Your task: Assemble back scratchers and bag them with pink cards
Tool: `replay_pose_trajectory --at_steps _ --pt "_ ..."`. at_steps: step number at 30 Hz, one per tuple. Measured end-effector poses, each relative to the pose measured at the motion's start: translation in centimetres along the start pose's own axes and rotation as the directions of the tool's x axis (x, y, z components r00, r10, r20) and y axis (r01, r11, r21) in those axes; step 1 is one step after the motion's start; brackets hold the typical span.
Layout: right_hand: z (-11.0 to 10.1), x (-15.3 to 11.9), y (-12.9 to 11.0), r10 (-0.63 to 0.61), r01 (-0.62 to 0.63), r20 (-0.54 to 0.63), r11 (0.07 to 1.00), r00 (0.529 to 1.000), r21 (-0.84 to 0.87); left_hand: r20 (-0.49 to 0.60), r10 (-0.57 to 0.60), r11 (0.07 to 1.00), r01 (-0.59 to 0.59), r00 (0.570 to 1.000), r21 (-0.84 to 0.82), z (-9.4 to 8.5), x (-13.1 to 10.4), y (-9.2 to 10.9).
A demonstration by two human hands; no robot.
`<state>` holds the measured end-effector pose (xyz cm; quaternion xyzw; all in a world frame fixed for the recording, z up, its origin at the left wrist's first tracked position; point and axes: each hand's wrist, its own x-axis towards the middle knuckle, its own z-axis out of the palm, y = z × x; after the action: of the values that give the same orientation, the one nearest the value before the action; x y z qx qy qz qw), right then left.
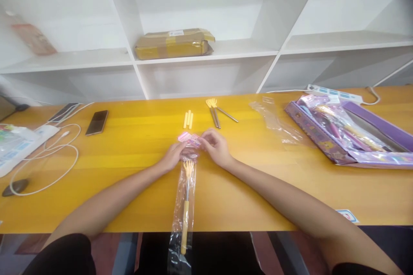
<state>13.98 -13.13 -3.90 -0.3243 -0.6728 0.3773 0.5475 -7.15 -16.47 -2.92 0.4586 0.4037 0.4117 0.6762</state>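
My left hand [174,154] and my right hand [217,148] pinch the two sides of a crumpled clear plastic bag with a pink printed top [189,139]. Just below them lies a back scratcher [185,219] with a yellow hand-shaped head and yellow handle, inside a long clear sleeve. Its handle end reaches past the table's front edge. Beyond my hands, several short yellow sticks [188,119] lie side by side. To their right are several yellow hand-shaped scratcher heads on metal rods [215,114], bunched together.
A purple box [335,154] of wrapped items stands at the right, with clear empty wrappers [274,118] beside it. On the left are a phone [97,122], white cables [75,161], a power strip [35,144] and a mouse [16,187]. A taped carton [172,45] sits on the shelf [238,49].
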Motion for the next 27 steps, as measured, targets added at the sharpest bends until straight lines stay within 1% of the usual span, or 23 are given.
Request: replay_pose_trajectory --at_steps 2,4,8,11,14,18,23,27 --pt "0.0 0.1 0.1 -0.004 0.004 -0.020 1.000 1.000 -0.013 0.007 -0.006 1.000 0.006 1.000 -0.004 -0.1 0.1 -0.1" --pt "0.0 0.2 0.3 0.009 -0.010 -0.017 1.000 1.000 -0.009 0.009 -0.010 1.000 0.010 1.000 -0.007 -0.1 0.2 -0.2" --pt "0.0 0.2 0.7 0.020 -0.020 0.052 1.000 0.998 -0.009 -0.012 -0.016 1.000 0.016 1.000 -0.025 -0.2 0.3 -0.4" --pt "-0.1 0.1 0.7 -0.032 0.035 0.084 0.999 0.996 -0.034 -0.017 -0.024 0.999 0.023 1.000 -0.021 -0.4 0.4 -0.6" --pt "-0.3 0.1 0.6 -0.122 0.129 0.085 0.988 0.989 -0.089 -0.022 -0.025 0.999 0.025 0.999 -0.022 -0.5 0.5 -0.7" --pt "-0.5 0.2 0.3 -0.219 0.233 0.100 0.960 0.970 -0.154 -0.028 -0.018 0.997 0.015 0.999 -0.082 -0.5 0.7 -0.7" --pt "-0.6 0.0 0.3 -0.261 0.286 0.150 0.941 0.954 -0.182 -0.006 -0.065 0.986 0.063 0.998 -0.158 -0.8 0.9 -0.1" --pt "-0.5 -0.1 0.4 -0.249 0.278 0.155 0.938 0.956 -0.208 0.041 -0.124 0.944 0.131 0.991 -0.304 -0.7 0.7 0.4"
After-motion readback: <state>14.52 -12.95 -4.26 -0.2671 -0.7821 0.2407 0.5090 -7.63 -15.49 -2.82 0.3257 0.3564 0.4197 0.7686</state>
